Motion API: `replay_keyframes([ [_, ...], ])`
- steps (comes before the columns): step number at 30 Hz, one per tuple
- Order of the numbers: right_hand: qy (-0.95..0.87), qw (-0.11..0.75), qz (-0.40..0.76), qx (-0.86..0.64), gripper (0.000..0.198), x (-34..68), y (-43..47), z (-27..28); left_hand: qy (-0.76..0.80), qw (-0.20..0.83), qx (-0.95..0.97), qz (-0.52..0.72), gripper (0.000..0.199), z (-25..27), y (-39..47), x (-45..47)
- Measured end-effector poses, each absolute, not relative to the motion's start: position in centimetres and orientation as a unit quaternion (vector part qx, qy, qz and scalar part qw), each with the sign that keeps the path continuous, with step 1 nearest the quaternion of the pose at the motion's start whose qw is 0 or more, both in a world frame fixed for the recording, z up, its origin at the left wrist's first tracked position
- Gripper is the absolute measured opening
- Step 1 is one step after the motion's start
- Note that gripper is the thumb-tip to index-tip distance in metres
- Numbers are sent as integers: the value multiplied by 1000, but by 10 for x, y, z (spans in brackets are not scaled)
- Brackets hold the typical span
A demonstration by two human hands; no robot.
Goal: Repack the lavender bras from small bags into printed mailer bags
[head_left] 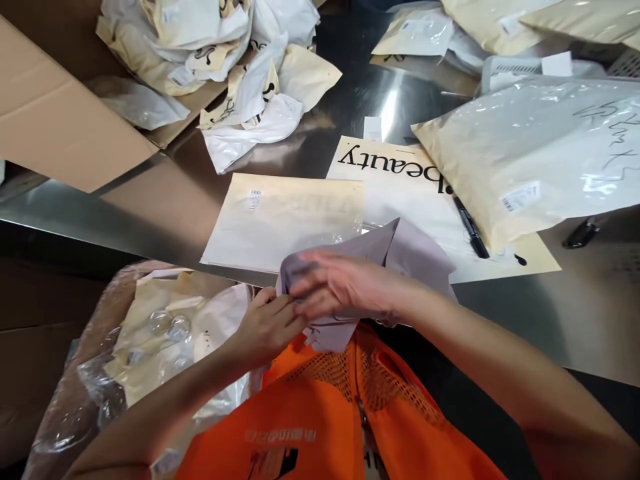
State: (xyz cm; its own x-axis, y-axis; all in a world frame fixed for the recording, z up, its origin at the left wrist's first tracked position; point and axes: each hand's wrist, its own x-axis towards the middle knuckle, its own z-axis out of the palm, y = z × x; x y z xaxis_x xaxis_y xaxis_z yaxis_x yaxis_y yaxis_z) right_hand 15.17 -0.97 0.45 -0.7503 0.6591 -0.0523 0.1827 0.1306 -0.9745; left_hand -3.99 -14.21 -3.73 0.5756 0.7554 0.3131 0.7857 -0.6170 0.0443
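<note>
A piece of folded lavender-grey cloth (413, 250) lies in front of my body at the near edge of the steel table. My left hand (273, 327) is closed on the left edge of this cloth, its fingers bent. Across the top of the cloth reaches my right hand (333, 287), blurred by motion, with its fingers apart and touching the fabric close to my left fingers. Just beyond the cloth is a flat cream-and-white plastic bag (285, 220) with a barcode label. A bag printed "beauty" (395, 173) lies partly under the cloth.
A large filled bag with handwriting (545, 153) rests at the right, near a black marker (470, 227) and another dark object (580, 233). A cardboard box (65, 107) holding many bags stands at the upper left. Below left is a plastic-lined bin (75, 393) with packages.
</note>
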Motion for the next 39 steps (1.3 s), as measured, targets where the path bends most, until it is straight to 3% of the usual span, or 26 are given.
replay_keyframes([
  [3,-716,340,481,-375,60,121,16,1,-460,37,-872,-164,10,-43,-149,-38],
  [5,-711,412,428,-375,54,120,25,5,-468,29,-865,-176,10,-45,-152,-36],
  [6,-726,400,432,-356,47,122,26,7,-470,28,-863,-184,11,-46,-152,-35],
  [10,-820,166,474,-275,45,133,13,5,-475,34,-854,-209,13,-49,-149,-33],
  [11,-832,159,449,-283,44,135,9,2,-478,32,-852,-212,13,-49,-149,-33],
  [15,-821,362,264,-353,35,146,2,0,-477,21,-853,-212,18,-52,-149,-31],
  [17,-837,377,233,-322,19,151,1,3,-474,16,-853,-215,19,-53,-151,-29],
  [23,-941,101,265,-183,14,148,-6,-14,-501,5,-837,-222,19,-58,-157,-27],
  [29,-943,21,215,-251,18,133,-10,-29,-518,-4,-826,-221,18,-63,-159,-27],
  [35,-903,36,265,-337,19,119,-11,-37,-522,4,-821,-232,21,-64,-157,-26],
  [39,-720,187,531,-406,15,131,8,-39,-522,2,-816,-250,20,-64,-157,-24],
])
